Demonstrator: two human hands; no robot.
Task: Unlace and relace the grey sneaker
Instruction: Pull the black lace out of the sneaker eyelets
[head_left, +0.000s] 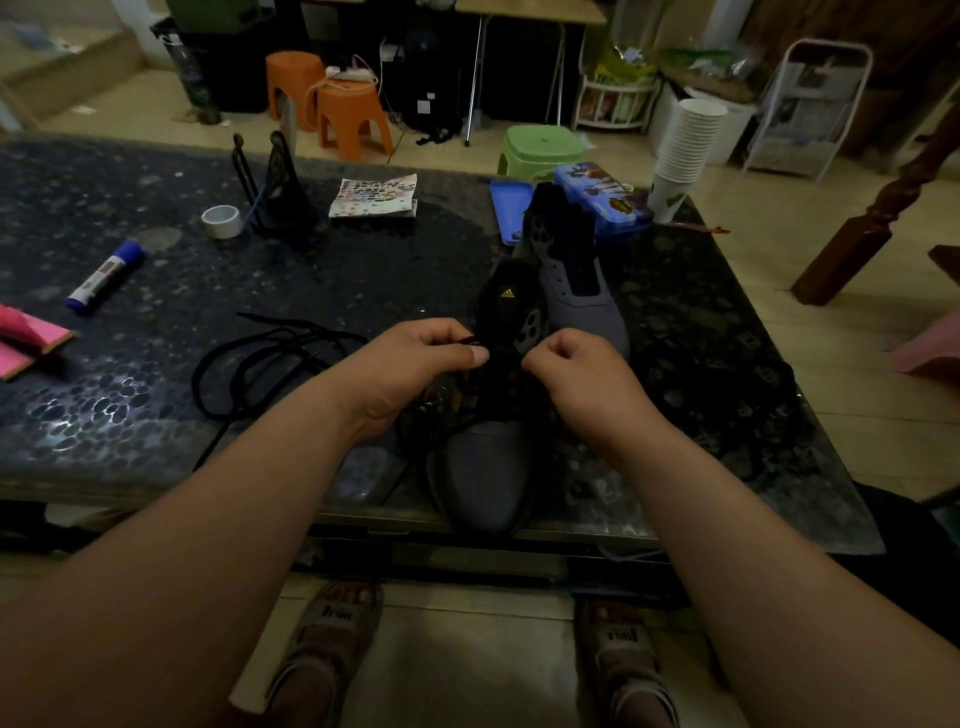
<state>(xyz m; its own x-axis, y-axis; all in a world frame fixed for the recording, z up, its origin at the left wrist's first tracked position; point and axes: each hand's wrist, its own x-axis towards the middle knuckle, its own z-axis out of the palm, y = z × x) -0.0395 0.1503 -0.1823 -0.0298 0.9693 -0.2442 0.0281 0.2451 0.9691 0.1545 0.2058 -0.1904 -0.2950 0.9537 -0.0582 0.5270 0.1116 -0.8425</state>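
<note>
**Both hands at the eyelets of the near sneaker**

Grey sneaker (488, 478) sits at the near edge of the dark pebbled table (130, 405), toe pointing at the person and tongue end away. Left hand (415, 369) is over its upper, thumb and forefinger pinching a short loop of black lace (470, 341). Right hand (576, 379) is just beside it, fingers curled tight against the eyelet flap. It is too dark to tell what they pinch, if anything. The two hands are close together but apart.

Second sneaker (576, 291) lies just behind the first, tongue up, eyelets bare. A loose black cord (260, 364) is piled on the table left of the left wrist. Further left are a glue stick (104, 278) and a tape roll (222, 221). Far right corner has a blue pencil case (602, 202) and a stack of paper cups (685, 150).
</note>
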